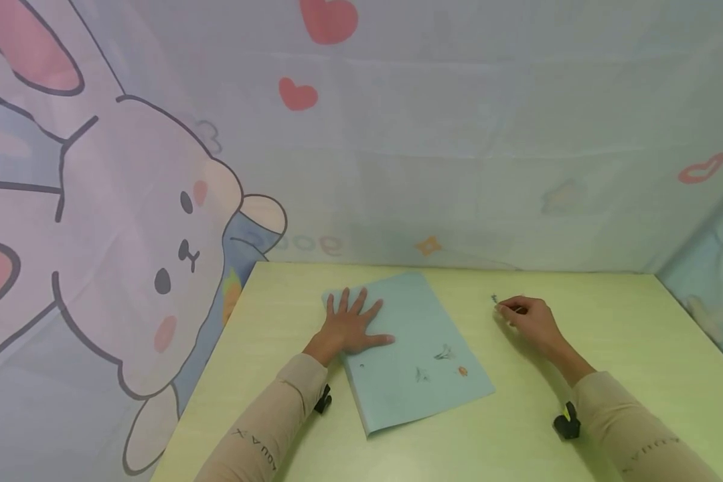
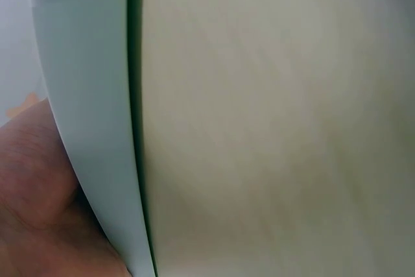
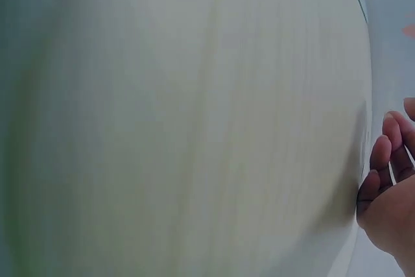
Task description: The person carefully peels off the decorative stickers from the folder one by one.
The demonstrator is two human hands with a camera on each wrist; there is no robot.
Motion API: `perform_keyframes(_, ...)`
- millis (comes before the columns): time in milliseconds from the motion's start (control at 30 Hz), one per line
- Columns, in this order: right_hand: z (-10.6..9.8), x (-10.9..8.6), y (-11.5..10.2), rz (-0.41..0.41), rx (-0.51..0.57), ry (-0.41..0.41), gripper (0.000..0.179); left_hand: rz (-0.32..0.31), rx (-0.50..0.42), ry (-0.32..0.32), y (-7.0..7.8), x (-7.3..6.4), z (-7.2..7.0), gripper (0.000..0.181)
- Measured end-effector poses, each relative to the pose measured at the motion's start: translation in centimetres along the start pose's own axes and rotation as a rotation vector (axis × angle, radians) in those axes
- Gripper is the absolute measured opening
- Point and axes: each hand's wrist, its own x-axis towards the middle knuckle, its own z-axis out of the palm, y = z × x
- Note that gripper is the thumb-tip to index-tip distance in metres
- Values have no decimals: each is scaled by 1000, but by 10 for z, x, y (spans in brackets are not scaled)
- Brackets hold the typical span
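Observation:
A pale blue paper booklet or folder (image 1: pixel 410 314) lies slanted on the table. My left hand (image 1: pixel 348 329) rests on its upper left part with the fingers spread. Near the booklet's lower right are several small pictures, among them a grey plant-like figure (image 1: pixel 444 353) and an orange one (image 1: pixel 462 371). To the right of the booklet, my right hand (image 1: pixel 533 323) pinches a small, dark, sprig-like piece (image 1: pixel 494 298) between thumb and fingertips; its kind is too small to tell. In the right wrist view, the right hand (image 3: pixel 395 205) has curled fingers, and the piece is hidden.
The light yellow-green table (image 1: pixel 614 335) meets a printed cloth backdrop (image 1: pixel 458 134) at its far edge. A large cartoon rabbit (image 1: pixel 138 268) is printed on the cloth at the left. Dark wrist-camera mounts (image 1: pixel 567 423) hang below both sleeves.

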Motion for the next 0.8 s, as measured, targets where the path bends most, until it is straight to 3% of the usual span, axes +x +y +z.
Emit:
perform_keyframes(267, 19, -3, -20, -63, 60, -116, 34, 7, -5, 2, -2, 1, 2, 96)
perform_keyframes(567, 35, -4, -40, -70, 116, -254, 31, 1, 0, 1, -2, 1, 2, 96)
perform_keyframes(800, 46, -6, -50, -188, 56, -299, 25, 1, 2, 1, -3, 2, 3, 96)
